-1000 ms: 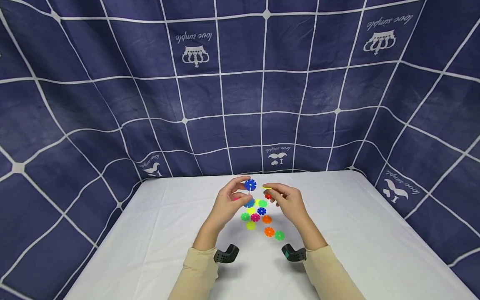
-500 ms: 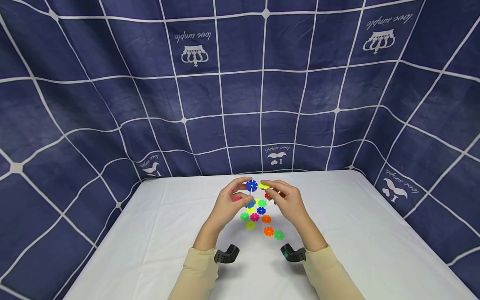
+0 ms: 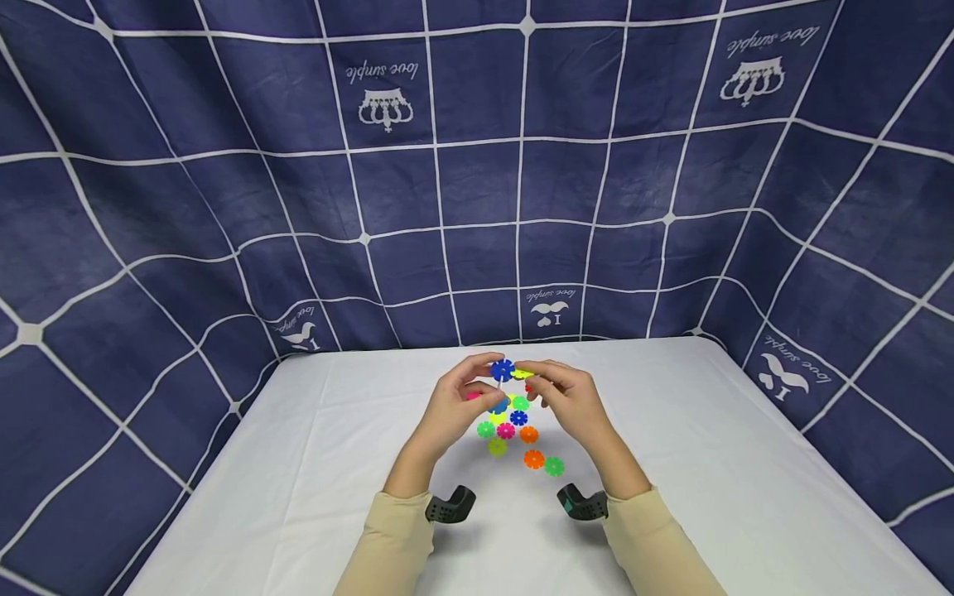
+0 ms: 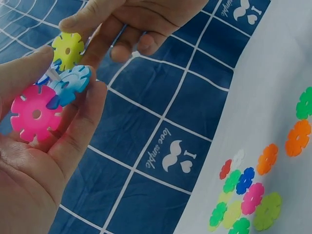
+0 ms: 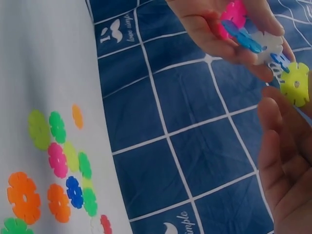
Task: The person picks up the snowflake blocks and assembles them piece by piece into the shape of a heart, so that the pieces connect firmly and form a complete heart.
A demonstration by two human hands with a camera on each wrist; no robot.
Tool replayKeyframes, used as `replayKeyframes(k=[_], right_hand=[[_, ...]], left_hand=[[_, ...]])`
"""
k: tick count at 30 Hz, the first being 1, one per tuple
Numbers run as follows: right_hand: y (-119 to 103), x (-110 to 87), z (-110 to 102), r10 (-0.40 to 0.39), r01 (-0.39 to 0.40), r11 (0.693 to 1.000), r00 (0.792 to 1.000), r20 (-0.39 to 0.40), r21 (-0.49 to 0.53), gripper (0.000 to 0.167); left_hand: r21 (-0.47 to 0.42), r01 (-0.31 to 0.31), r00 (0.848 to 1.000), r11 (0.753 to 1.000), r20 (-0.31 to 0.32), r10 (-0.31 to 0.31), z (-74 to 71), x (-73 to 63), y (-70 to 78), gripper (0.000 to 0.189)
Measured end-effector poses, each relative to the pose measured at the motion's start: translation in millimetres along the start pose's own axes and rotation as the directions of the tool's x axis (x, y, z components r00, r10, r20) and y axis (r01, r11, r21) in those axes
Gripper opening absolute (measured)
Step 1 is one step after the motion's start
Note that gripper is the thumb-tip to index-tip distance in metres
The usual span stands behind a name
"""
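Observation:
My left hand [image 3: 451, 399] holds a chain of notched plastic snowflake discs slotted together. In the left wrist view its pink disc [image 4: 23, 111] and light blue disc [image 4: 76, 79] show plainly, while the white disc [image 5: 269, 45] is clearer in the right wrist view. A dark blue disc [image 3: 503, 370] stands at the chain's far end. My right hand [image 3: 572, 399] pinches a yellow-green disc [image 4: 68, 45] between thumb and fingers. That disc's edge meets the dark blue disc's edge; whether the notches are engaged I cannot tell.
Below the hands, several loose discs lie on the white tablecloth [image 3: 313, 480], among them an orange disc [image 3: 533, 459], a green disc [image 3: 554, 467] and a pink disc [image 3: 505, 430]. A dark blue gridded curtain [image 3: 477, 190] surrounds the table's back and sides.
My right hand has moved left, bringing the yellow-green disc from apart to the dark blue disc's edge, and has tilted it. My left hand with the chain has shifted slightly right.

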State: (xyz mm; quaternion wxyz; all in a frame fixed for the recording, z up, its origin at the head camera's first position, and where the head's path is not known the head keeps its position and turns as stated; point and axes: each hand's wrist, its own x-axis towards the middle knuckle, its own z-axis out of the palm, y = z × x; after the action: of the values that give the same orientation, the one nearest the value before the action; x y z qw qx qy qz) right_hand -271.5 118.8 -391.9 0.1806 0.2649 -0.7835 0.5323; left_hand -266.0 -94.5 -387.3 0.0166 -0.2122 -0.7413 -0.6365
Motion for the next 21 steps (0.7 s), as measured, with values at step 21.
replayKeyframes(k=[21], right_hand=[[-3.2,-0.5,6.9,0.014,-0.012,0.998,0.999,-0.029,0.069,0.023]], left_hand=[[-0.020,-0.028,0.998,0.999,-0.055,0.027,5.4,-0.3,0.6,0.048]])
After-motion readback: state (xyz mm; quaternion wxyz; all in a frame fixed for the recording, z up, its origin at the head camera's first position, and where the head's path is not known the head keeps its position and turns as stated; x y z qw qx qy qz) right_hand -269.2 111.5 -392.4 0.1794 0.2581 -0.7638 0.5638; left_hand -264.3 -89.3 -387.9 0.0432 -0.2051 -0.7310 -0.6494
